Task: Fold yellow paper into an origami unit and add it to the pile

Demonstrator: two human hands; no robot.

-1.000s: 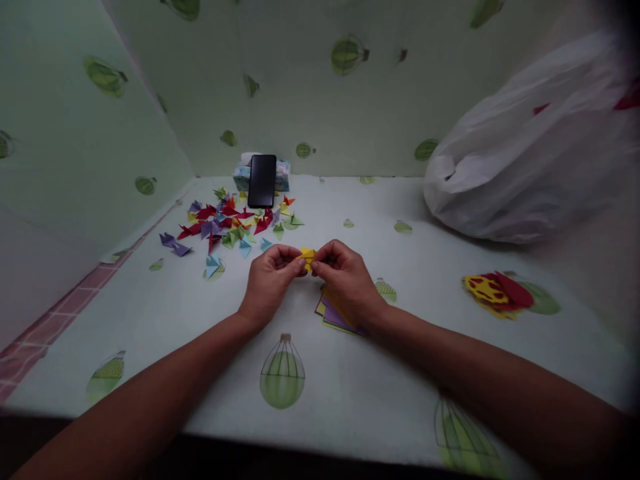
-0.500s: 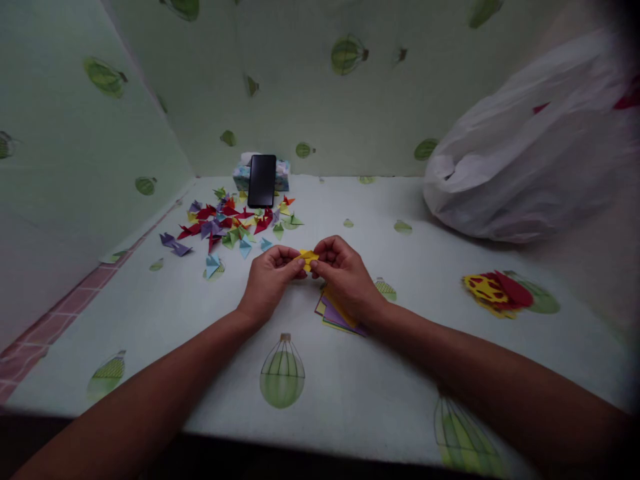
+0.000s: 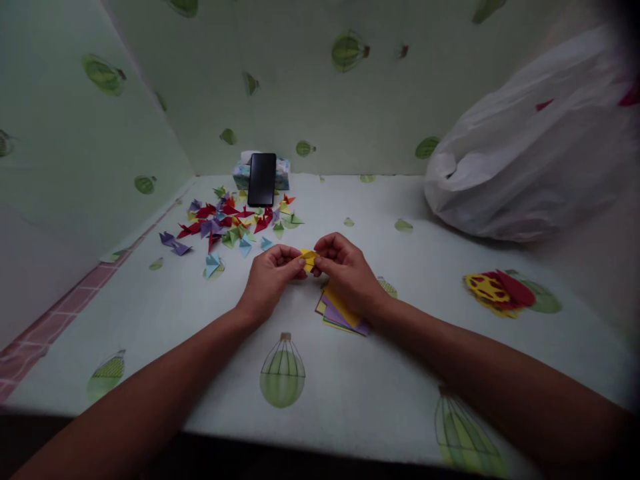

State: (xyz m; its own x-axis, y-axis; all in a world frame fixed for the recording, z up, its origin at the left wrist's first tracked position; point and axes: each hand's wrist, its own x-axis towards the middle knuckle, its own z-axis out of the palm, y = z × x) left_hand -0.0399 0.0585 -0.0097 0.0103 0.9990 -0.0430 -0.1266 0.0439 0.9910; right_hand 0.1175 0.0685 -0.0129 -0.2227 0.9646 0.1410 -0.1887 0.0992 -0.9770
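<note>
A small folded piece of yellow origami paper [image 3: 309, 259] is held up between both hands over the middle of the table. My left hand [image 3: 270, 277] pinches its left side with thumb and fingers. On its right side, my right hand [image 3: 347, 270] grips it the same way, thumb in front. Fingertips cover parts of the paper. Below my right hand lies a stack of coloured paper squares [image 3: 340, 315], purple and yellow-orange among them, partly hidden by that hand. Beyond my left hand, several small folded paper birds [image 3: 230, 223] in many colours lie in a heap.
A black phone [image 3: 262, 180] leans against a patterned tissue box [image 3: 284, 175] near the back wall. At right stands a big white plastic bag [image 3: 510, 160]. Yellow and red paper cut-outs [image 3: 493, 292] lie in front of it. The table [image 3: 215, 393] has a balloon-print cover.
My right hand has shifted slightly, its thumb higher on the yellow paper. A little more of the stack below it shows. My left hand keeps its pinch.
</note>
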